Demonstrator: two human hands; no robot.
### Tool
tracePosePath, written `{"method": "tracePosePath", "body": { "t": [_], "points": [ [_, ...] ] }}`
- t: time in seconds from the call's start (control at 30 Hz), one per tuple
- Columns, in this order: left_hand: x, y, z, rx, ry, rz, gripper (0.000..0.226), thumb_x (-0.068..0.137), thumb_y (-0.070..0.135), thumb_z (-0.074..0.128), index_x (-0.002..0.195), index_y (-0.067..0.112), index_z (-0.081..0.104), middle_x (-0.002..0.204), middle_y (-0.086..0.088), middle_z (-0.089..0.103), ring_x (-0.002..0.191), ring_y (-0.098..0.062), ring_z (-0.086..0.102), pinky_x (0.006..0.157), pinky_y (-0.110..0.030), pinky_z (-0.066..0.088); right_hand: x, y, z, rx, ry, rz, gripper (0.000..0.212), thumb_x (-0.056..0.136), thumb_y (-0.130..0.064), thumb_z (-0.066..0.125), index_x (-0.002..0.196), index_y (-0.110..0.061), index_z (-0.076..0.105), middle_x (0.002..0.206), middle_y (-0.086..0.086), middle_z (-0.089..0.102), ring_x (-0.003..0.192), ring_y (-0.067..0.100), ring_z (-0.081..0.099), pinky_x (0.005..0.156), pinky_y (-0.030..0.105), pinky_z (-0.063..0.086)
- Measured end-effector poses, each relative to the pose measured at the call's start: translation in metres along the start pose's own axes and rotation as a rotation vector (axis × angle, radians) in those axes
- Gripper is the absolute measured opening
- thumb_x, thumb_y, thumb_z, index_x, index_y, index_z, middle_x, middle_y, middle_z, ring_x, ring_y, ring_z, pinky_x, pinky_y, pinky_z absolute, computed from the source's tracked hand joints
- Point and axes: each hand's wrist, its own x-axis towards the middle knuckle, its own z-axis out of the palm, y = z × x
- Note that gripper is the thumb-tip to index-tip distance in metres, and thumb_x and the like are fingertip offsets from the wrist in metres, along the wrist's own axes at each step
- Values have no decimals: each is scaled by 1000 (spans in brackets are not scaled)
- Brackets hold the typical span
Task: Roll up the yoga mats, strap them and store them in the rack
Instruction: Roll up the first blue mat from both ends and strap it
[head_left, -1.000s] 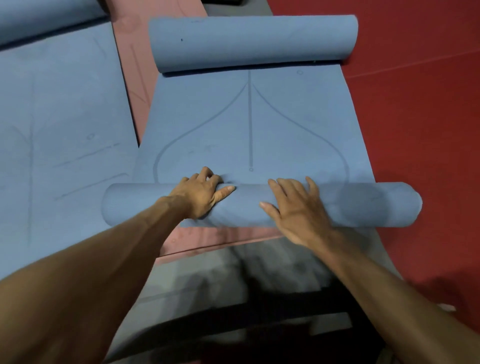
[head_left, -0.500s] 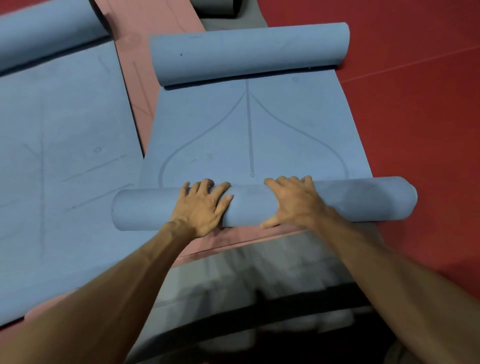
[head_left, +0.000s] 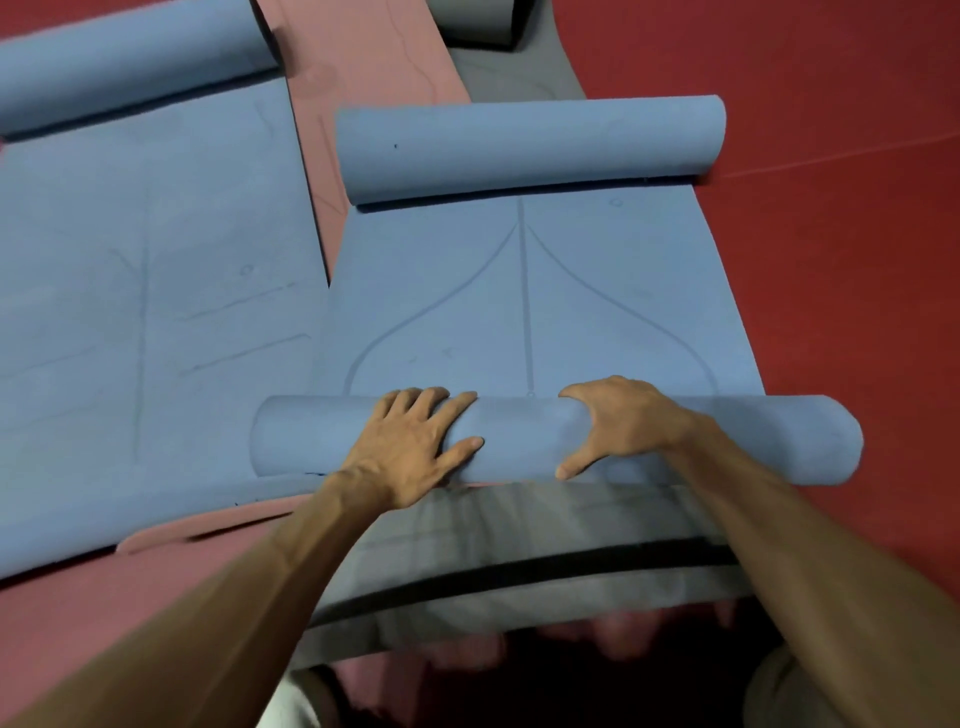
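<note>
Rolling the blue yoga mat from its near end, atop a grey mat
The left hand presses flat, fingers spread; the right hand curls over the roll's crest. Uneven pushing could skew it into a cone, leaving ends that won't strap neatly.

Single head-worn view, wide-angle. Looks forward and steeply down past both forearms to the red floor. Close range: left hand, right hand on near mat roll mid-frame. Straight edges bow near frame bottom.
</note>
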Motion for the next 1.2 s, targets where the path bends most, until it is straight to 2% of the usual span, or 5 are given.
{"method": "tracePosePath", "body": {
  "t": [0.2,0.47,0.7,1.0,1.2],
  "points": [
    [-26,14,1,22,-98,21,90,74,79,-6,149,34,17,144,7,36,130,-21,35,110,-34,20,-20,2,20,163,-143,20,69,42,-70,81,99,-36,61,94,-20,65,92,5,60,88,31,50],
    [-33,12,25,49,-150,35,110,60,84,-26,150,34,13,146,4,32,129,-25,33,112,-36,20,-36,-9,48,-32,5,28,100,52,-81,70,133,-30,44,121,-6,56,117,19,49,99,36,36],
    [-2,-1,19,-29,-191,10,116,52,91,-21,145,39,25,135,4,44,118,-25,46,103,-38,32,-34,-11,49,-21,81,74,85,78,-75,51,147,-29,31,143,0,41,133,21,35,110,41,20],
    [42,-17,1,-278,-442,-38,58,89,70,25,136,42,42,129,3,49,123,-19,45,108,-42,29,-30,-15,62,-102,296,132,68,92,-66,26,148,-27,28,151,-10,33,140,14,27,115,45,12],
    [33,3,5,-84,-112,-80,60,93,54,6,127,33,51,122,-1,57,115,-23,51,99,-39,31,-4,-8,42,-86,214,156,59,92,-69,24,134,-33,45,137,-6,49,128,20,41,104,43,24]
  ]
}}
